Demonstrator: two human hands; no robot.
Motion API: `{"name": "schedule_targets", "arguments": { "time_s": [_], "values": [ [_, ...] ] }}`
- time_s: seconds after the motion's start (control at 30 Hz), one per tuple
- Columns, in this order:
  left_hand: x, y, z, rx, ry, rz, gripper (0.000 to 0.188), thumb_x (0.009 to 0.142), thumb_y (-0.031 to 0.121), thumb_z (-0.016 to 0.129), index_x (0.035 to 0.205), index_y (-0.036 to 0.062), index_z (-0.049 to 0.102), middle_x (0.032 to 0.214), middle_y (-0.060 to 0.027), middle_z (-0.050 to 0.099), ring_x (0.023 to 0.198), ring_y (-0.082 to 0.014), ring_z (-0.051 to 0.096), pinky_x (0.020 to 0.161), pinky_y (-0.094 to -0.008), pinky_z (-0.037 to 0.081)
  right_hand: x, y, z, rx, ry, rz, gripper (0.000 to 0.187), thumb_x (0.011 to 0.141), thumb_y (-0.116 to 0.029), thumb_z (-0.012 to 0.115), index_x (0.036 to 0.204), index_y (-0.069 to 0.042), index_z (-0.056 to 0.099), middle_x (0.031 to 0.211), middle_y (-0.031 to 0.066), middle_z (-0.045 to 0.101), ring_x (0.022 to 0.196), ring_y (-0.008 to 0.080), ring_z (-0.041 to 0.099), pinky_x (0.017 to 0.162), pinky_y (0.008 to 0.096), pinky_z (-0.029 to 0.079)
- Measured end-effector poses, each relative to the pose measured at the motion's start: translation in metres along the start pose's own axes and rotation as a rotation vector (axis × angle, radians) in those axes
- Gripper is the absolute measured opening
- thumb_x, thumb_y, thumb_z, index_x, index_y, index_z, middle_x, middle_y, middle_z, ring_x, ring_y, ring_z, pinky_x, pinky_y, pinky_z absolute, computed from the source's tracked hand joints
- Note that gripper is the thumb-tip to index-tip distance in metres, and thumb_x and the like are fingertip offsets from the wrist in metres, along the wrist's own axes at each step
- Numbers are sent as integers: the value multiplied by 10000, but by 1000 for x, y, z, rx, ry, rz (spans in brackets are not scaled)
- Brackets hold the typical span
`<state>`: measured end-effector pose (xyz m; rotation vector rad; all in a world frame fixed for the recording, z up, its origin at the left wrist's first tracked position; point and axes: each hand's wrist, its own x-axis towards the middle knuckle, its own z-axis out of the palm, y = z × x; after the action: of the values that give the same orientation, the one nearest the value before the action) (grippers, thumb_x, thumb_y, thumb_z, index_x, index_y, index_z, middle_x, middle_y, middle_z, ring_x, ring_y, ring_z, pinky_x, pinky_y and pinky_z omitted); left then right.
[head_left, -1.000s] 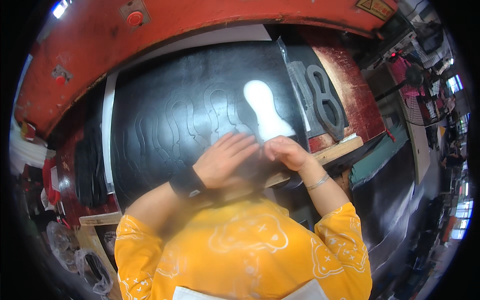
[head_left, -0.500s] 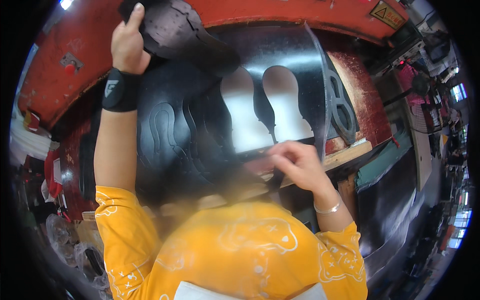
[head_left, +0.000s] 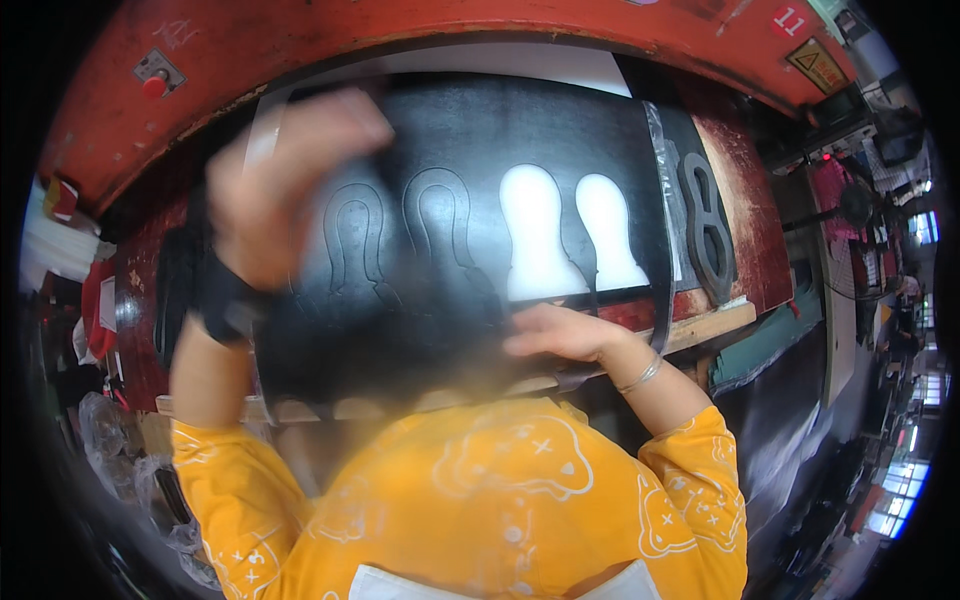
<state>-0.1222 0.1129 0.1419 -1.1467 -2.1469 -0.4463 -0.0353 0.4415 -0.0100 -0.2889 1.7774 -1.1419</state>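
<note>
A black sheet lies on the worktable. Two sole-shaped openings in its right part show white beneath, and curved sole-like outlines mark its left part. My left hand, wearing a black wristband, is over the sheet's left side; motion smears its fingers, and whether it holds anything is unclear. My right hand is at the sheet's near edge, just below the white openings, with its fingers stretched to the left and nothing visible in it.
A red machine beam spans the back, with a red push button at left. White material shows behind the sheet. A dark frame with rounded openings lies at right, near a wooden strip.
My left hand came down from the upper left toward me; the dark piece it held there is no longer seen. My right hand shifted slightly left and down, its fingers straighter.
</note>
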Motion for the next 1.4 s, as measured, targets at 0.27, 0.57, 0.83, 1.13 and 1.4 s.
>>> {"name": "schedule_targets", "arguments": {
  "time_s": [0.27, 0.57, 0.83, 1.13, 1.4],
  "values": [
    [-87, 113, 84, -502, -491, -155, 655, 645, 105, 751, 1268, 103, 550, 1305, -153, 522, 1264, -328, 466, 1043, -493, 367, -3, -8, 20, 601, 20, -166, 332, 851, -310, 631, 945, 8, 611, 894, 37, 628, 851, 151, 580, 725, 300, 460],
    [-26, -44, -29, 111, 278, -375, 386, 849, 120, 651, 1226, 61, 592, 935, -110, 654, 775, -199, 607, 696, -306, 499, -57, -93, 23, -208, 550, -352, 159, 850, -77, 626, 969, 25, 652, 877, 115, 677, 854, 203, 651, 793, 324, 503],
    [-92, 23, -38, -420, -304, -198, 448, 692, 27, 598, 1137, 17, 647, 1165, -143, 644, 1123, -317, 597, 971, -404, 467, 53, -80, 61, 229, -237, -308, 241, 889, -232, 610, 921, 5, 639, 893, 83, 664, 874, 161, 602, 819, 291, 454],
    [-139, 42, 10, -545, -317, -307, 359, 721, 101, 678, 1074, 43, 651, 1100, -132, 666, 1024, -316, 643, 903, -398, 502, 57, -84, 69, 435, -146, -309, 225, 897, -241, 617, 820, -32, 580, 986, 118, 664, 986, 170, 582, 883, 305, 428],
    [-109, -100, -119, 1020, 128, -379, 359, 860, 38, 574, 1211, 94, 625, 909, -140, 662, 656, -223, 556, 738, -345, 476, 15, -146, 66, -505, 281, -389, 223, 861, -242, 642, 894, -24, 615, 870, 136, 659, 812, 243, 618, 747, 326, 479]
  ]
}}
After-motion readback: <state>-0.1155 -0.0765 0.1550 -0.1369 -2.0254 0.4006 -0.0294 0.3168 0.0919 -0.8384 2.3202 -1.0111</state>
